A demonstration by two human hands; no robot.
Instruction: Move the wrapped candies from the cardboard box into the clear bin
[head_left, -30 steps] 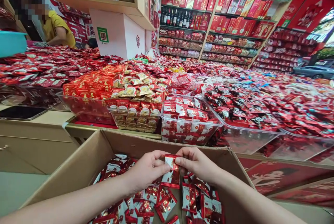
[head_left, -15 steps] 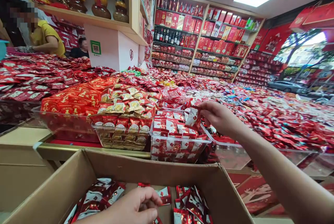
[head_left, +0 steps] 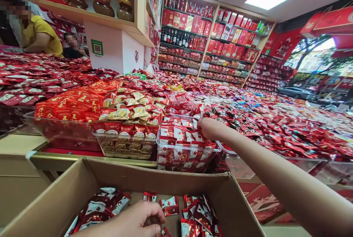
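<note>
My right hand (head_left: pixel 211 129) is over the back right of a clear plastic bin (head_left: pixel 190 148), its fingers closed and pointing down on a small red-and-white candy packet, mostly covered by the hand. Rows of matching wrapped packets (head_left: pixel 176 133) fill this bin. Low in the cardboard box (head_left: pixel 162 178), my left hand (head_left: pixel 140 216) is loosely curled, with a gap between thumb and fingers and no packet visible in it. Beside its fingertips lies a loose packet (head_left: pixel 169 206). More packets are heaped in the box, at the left (head_left: pixel 103 207) and right (head_left: pixel 201 215).
To the left of the bin stand one of durian-labelled packets (head_left: pixel 127 134) and one of orange-red packets (head_left: pixel 71 106). Heaped sweets (head_left: pixel 275 126) spread across the counter. A person in a yellow shirt (head_left: pixel 45 36) is behind at left. Stocked shelves (head_left: pixel 204 42) line the back.
My right hand has moved down and left with the packet, from above the bin's back right corner into its row. My left hand has shifted slightly left and down in the box.
</note>
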